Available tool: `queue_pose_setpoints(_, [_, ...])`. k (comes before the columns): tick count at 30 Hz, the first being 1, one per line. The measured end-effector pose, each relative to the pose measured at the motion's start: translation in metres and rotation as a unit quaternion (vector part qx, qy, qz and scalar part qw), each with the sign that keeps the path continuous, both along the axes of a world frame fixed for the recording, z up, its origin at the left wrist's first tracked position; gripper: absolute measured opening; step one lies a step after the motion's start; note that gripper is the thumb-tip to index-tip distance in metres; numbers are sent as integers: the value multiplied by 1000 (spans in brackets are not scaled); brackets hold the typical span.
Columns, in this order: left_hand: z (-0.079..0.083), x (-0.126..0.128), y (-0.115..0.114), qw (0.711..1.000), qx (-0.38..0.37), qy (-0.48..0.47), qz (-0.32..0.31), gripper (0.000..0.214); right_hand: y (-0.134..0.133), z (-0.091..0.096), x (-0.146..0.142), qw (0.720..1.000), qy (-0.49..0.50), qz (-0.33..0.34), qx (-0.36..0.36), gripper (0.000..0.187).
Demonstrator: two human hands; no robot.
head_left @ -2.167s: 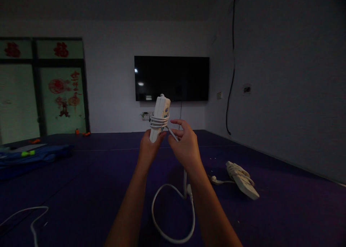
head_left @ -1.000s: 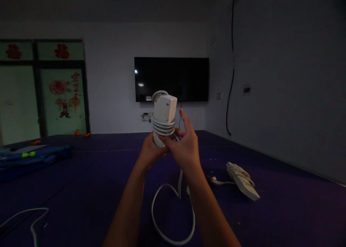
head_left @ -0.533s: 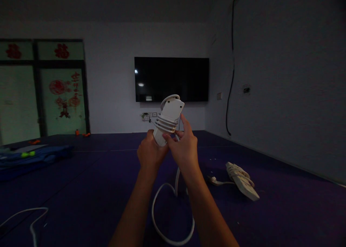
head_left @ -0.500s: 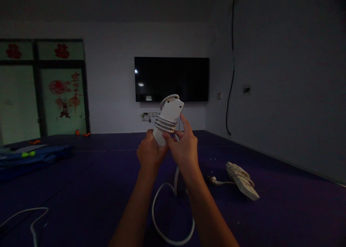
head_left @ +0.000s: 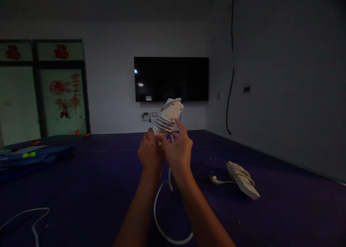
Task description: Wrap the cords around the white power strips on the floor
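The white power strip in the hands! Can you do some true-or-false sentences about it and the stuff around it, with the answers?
1. The left hand and right hand are both on the white power strip. True.
2. Cord is wrapped around that strip. True.
3. Only shoes lie to the right. False: another power strip lies there.
4. A cartoon is playing on the wall. False: the black television looks dark.
5. Blue cloth lies on the left. True.
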State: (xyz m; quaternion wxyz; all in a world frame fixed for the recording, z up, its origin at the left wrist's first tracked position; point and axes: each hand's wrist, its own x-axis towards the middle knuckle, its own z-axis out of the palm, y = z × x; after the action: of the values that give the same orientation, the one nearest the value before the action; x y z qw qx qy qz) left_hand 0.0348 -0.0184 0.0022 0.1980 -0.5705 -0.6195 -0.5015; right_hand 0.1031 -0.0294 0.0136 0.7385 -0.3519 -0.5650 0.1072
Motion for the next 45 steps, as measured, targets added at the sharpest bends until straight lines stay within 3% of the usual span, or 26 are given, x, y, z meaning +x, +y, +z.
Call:
queue_pose_setpoints(4, [-5, 8, 2, 998, 47, 13, -27, 43, 1, 2, 5, 999, 22, -36, 13, 68])
queue_pose_setpoints(9, [-9, 9, 8, 987, 80, 32, -136, 56, 5, 5, 15, 996, 55, -67, 20, 75])
queue_pose_setpoints(14, [-2, -4, 9, 958, 84, 58, -267, 59, 13, 6, 28, 996, 93, -7, 14, 78])
queue_pose_setpoints(17, [4, -11, 10, 908, 79, -31, -411, 54, 16, 6, 29, 993, 109, 45, 14, 76])
queue_pose_setpoints(20, [5, -15, 12, 817, 3, -192, -544, 53, 11, 7, 23, 988, 116, 104, 19, 74])
queue_pose_setpoints(22, [4, -18, 12, 759, -57, -268, -591, 53, 6, 8, 18, 984, 112, 133, 25, 76])
queue_pose_setpoints(24, [3, -22, 13, 732, -88, -296, -607, 49, 1, 10, 15, 982, 103, 157, 29, 79])
queue_pose_setpoints(26, [5, -27, 12, 737, -85, -301, -599, 44, -2, 12, 15, 977, 92, 192, 24, 83])
queue_pose_setpoints(31, [12, -31, 6, 787, -57, -265, -554, 49, -5, 13, 23, 966, 81, 246, -2, 89])
queue_pose_setpoints(35, [12, -24, 5, 816, -25, -259, -516, 53, -3, 11, 26, 969, 85, 230, -9, 83])
queue_pose_setpoints(39, [9, -18, 9, 849, 24, -251, -464, 56, -3, 10, 25, 982, 70, 173, -14, 79])
queue_pose_setpoints(45, [8, -24, 16, 877, 63, -174, -444, 64, -2, 10, 18, 988, 74, 138, -12, 77])
